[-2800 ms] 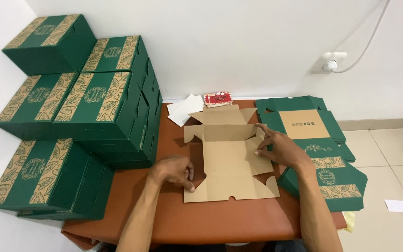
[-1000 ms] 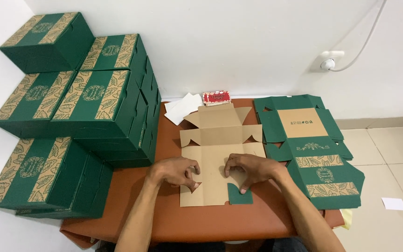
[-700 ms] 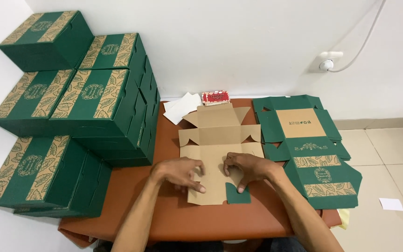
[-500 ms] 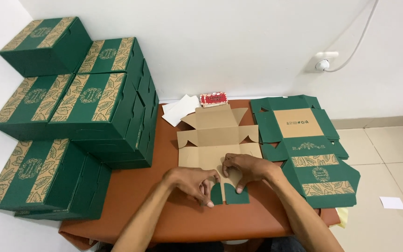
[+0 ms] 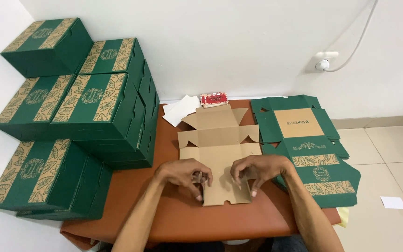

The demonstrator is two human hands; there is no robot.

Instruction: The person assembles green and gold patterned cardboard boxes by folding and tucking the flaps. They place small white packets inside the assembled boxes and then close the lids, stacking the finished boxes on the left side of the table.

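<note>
A flat box blank (image 5: 220, 156), brown side up, lies on the brown table (image 5: 173, 219), and everything else sits around it: a stack of assembled green boxes (image 5: 75, 126) to its left, a pile of unfolded green blanks (image 5: 313, 154) just to its right, and white paper sheets (image 5: 180, 109) with a small red packet (image 5: 214, 99) beyond its far edge, near the wall. Both hands work the blank's near panel. The left hand (image 5: 183, 173) curls over the panel's left edge, fingers bent and pinching the card, while the right hand (image 5: 257, 170) does the same on the right edge, fingertips (image 5: 253, 191) pressing down on the surface. Neither hand is fully closed; each grips a fold of the blank. The step looks like raising the near wall along its scored crease. To do that well, I would keep both hands level with each other, fold exactly on the score line, and hold the base of the blank flat against the table so the wall comes up square and not skewed.
</note>
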